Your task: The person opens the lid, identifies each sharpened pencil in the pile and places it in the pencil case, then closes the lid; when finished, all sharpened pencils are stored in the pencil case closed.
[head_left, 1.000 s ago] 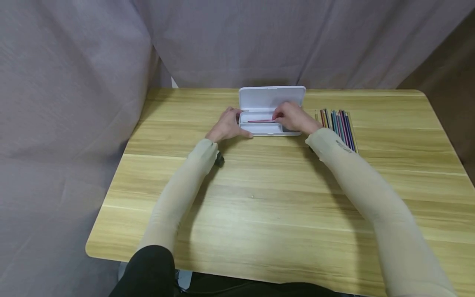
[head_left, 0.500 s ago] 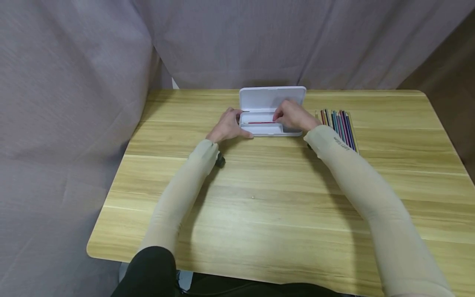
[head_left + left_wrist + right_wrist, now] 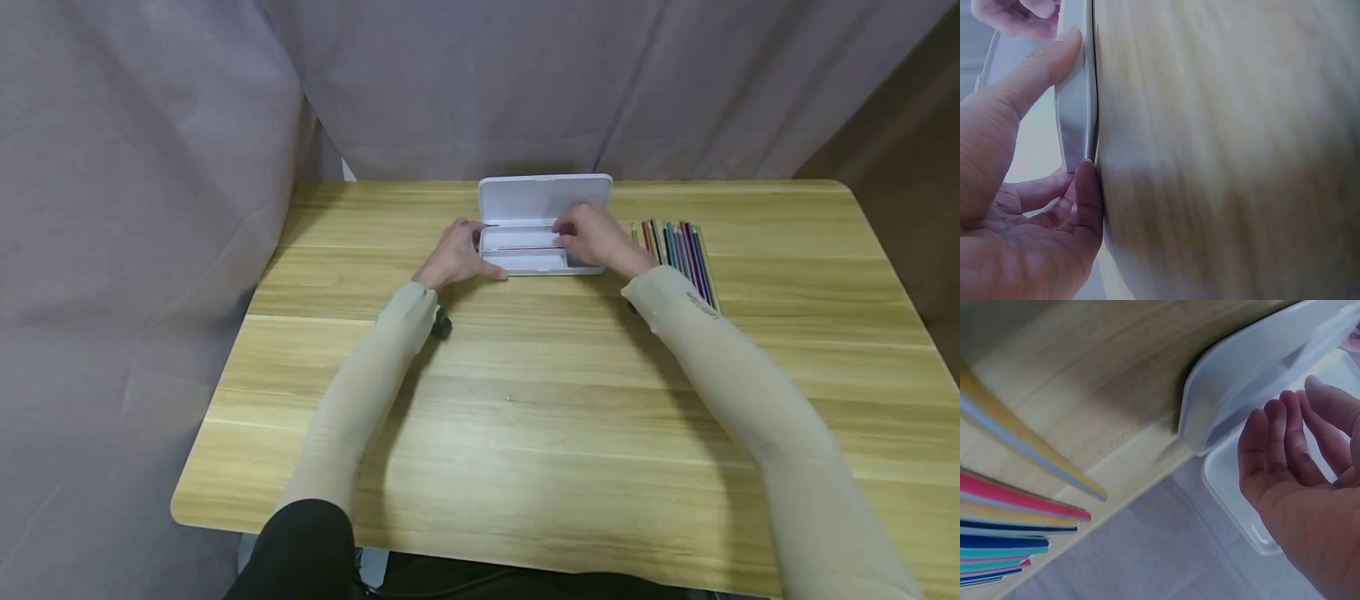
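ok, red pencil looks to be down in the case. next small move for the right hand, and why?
Probably lift the right hand out of the white case and reach right to the row of coloured pencils. Its fingers look relaxed and empty, a red pencil lies in the tray, and the left hand steadies the case.

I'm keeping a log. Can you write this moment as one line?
left hand: holds white case end | right hand: open over case | red pencil: inside | colored pencils: on table
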